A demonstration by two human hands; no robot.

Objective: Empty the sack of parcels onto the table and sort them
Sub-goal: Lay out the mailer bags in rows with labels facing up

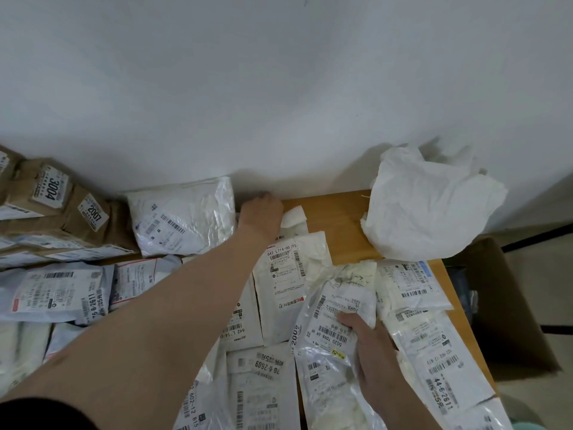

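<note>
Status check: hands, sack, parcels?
Right hand grips clear-bagged parcel. Left hand at the wall beside small white parcel, grip unclear. Sack crumpled on far right corner. Nothing blocking.

The sack [434, 206] sits at the far right corner of the surface [338, 218]; boxes [46, 193] are stacked at its far left; parcels [285, 274] overlap across its near part.

Count: one crumpled white plastic sack [431, 200], one brown cardboard carton [508, 305], at least three brown label-stickered cardboard parcels [46, 187], roughly a dozen white or grey plastic mailer bags [183, 218]. They overlap, so the exact number is unclear.
</note>
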